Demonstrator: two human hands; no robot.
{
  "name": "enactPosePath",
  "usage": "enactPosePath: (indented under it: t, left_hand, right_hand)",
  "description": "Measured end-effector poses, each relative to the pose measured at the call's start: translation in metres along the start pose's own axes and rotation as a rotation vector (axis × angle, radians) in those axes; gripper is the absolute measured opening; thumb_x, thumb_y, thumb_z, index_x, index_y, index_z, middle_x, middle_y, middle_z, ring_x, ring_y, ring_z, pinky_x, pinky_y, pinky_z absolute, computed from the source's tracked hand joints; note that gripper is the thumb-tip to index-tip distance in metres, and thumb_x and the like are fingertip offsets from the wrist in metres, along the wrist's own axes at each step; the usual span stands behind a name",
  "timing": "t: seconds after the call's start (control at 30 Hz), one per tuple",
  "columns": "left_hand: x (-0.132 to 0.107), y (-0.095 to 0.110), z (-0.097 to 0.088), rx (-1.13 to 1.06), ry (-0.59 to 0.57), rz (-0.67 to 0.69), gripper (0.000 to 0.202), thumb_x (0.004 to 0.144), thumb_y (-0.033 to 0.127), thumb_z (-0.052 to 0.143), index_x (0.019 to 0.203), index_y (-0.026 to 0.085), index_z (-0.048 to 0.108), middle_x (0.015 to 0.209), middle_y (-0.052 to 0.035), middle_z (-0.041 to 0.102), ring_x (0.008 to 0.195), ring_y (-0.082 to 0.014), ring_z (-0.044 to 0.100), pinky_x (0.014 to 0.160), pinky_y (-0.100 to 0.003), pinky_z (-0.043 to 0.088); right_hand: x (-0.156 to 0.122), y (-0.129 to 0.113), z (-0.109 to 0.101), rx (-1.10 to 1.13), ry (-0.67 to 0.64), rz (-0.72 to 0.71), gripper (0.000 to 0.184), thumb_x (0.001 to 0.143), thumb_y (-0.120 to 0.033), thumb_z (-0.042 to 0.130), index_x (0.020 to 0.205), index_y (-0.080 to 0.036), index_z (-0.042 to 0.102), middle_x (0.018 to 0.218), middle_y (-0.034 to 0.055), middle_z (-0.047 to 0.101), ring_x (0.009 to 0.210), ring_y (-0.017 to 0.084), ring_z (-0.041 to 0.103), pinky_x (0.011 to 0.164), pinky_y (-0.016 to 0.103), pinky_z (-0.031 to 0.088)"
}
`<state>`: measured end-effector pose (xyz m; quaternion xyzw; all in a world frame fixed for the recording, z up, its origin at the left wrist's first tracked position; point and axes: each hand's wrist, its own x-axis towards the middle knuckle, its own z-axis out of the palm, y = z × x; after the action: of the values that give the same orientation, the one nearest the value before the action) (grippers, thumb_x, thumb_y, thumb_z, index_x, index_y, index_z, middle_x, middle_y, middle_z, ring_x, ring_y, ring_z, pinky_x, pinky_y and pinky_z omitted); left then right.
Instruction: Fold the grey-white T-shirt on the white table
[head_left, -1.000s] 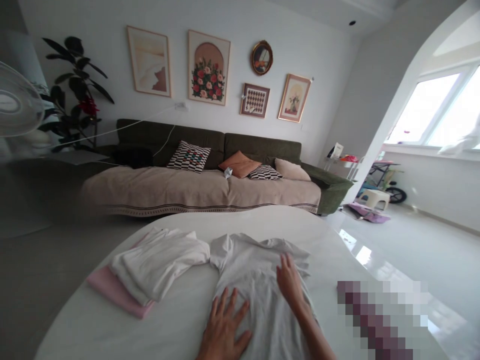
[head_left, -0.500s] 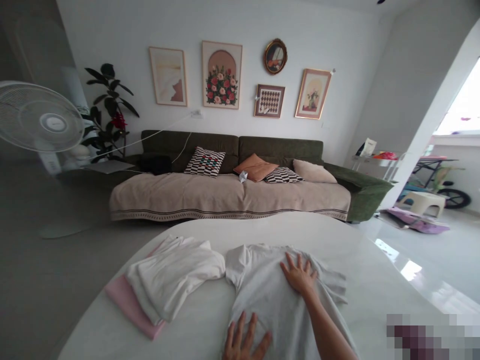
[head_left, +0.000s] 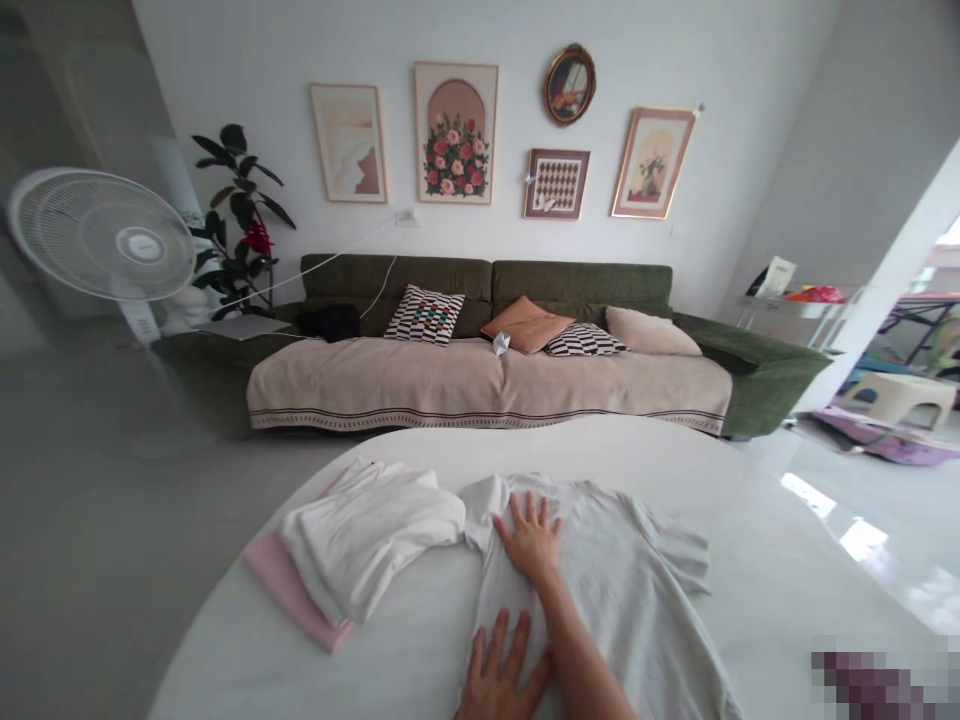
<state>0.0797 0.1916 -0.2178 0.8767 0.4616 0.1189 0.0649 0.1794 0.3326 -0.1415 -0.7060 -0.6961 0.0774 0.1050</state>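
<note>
A light grey T-shirt (head_left: 615, 590) lies spread flat on a white round table (head_left: 675, 460). My right hand (head_left: 531, 538) rests open, fingers spread, on the shirt's upper left near the collar. At the bottom edge of the view my left hand (head_left: 499, 680) presses flat on the shirt's lower left part, fingers stretched out. Just left of the shirt sits a stack of folded clothes, white garments (head_left: 375, 540) on top of a pink one (head_left: 289, 590).
A green sofa (head_left: 570, 290) with a beige cover and several cushions stands behind the table. A standing fan (head_left: 105, 235) and a dark-leaved plant (head_left: 240, 220) are at the left. Framed pictures hang on the wall. A step stool (head_left: 904, 395) stands at the right on glossy floor.
My right hand has slid left across the shirt, from its right side to near the collar. The left hand stays flat at the lower edge. The view has turned left.
</note>
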Motion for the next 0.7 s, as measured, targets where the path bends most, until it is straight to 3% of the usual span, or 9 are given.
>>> enactPosePath:
  t: [0.1, 0.2, 0.33, 0.5, 0.6, 0.7]
  left_hand:
    - [-0.005, 0.006, -0.024, -0.05, 0.002, -0.008, 0.066, 0.08, 0.058, 0.044, 0.136, 0.043, 0.013, 0.147, -0.0012, 0.009, 0.131, -0.0384, 0.015, 0.099, -0.063, 0.024]
    - [-0.007, 0.012, -0.042, -0.142, -0.057, -0.018, 0.067, 0.08, 0.059, 0.042, 0.137, 0.042, 0.011, 0.148, -0.0021, 0.005, 0.132, -0.039, 0.009, 0.1, -0.065, 0.016]
    - [-0.008, 0.019, -0.058, -0.226, -0.109, -0.032, 0.066, 0.08, 0.059, 0.041, 0.137, 0.042, 0.014, 0.148, -0.0004, 0.001, 0.133, -0.0363, 0.002, 0.103, -0.063, 0.009]
    - [-0.015, 0.03, -0.076, -0.236, -0.057, -0.077, 0.064, 0.08, 0.061, 0.039, 0.136, 0.039, 0.02, 0.148, 0.0007, 0.005, 0.134, -0.0325, 0.001, 0.106, -0.057, 0.007]
    - [-0.019, 0.037, -0.083, -0.219, -0.014, -0.091, 0.062, 0.08, 0.062, 0.035, 0.136, 0.039, 0.021, 0.148, 0.0019, 0.009, 0.135, -0.0293, 0.003, 0.107, -0.054, 0.007]
    - [-0.019, 0.042, -0.086, -0.177, 0.001, -0.126, 0.062, 0.081, 0.06, 0.036, 0.136, 0.035, 0.026, 0.148, -0.0008, 0.013, 0.135, -0.0297, 0.007, 0.107, -0.053, 0.007]
  right_hand:
    - [-0.007, -0.002, -0.011, 0.023, -0.026, -0.016, 0.062, 0.086, -0.058, 0.025, 0.139, -0.025, 0.021, 0.148, 0.0101, 0.011, 0.134, 0.032, 0.0, 0.098, 0.062, 0.008]
    - [-0.035, 0.018, -0.025, -0.014, 0.019, -0.02, 0.059, 0.088, -0.049, 0.027, 0.14, -0.025, 0.015, 0.149, 0.0068, 0.006, 0.135, 0.027, 0.0, 0.101, 0.058, 0.01]
    - [-0.107, 0.083, -0.037, -0.149, 0.072, 0.103, 0.057, 0.088, -0.042, 0.021, 0.14, -0.018, 0.019, 0.147, 0.0063, 0.012, 0.135, 0.023, 0.004, 0.103, 0.053, 0.017]
    - [-0.199, 0.175, -0.04, -0.263, -0.043, 0.261, 0.062, 0.083, -0.048, 0.018, 0.14, -0.022, 0.021, 0.146, -0.0018, 0.015, 0.134, 0.019, 0.01, 0.105, 0.048, 0.022]
    - [-0.23, 0.201, -0.039, -0.213, -0.109, 0.325, 0.063, 0.083, -0.053, 0.015, 0.141, -0.029, 0.009, 0.145, -0.0074, 0.016, 0.134, 0.02, 0.01, 0.104, 0.052, 0.022]
    - [-0.241, 0.203, -0.042, -0.236, -0.033, 0.38, 0.06, 0.085, -0.052, 0.014, 0.14, -0.032, 0.006, 0.145, -0.0062, 0.018, 0.134, 0.024, 0.009, 0.1, 0.061, 0.019]
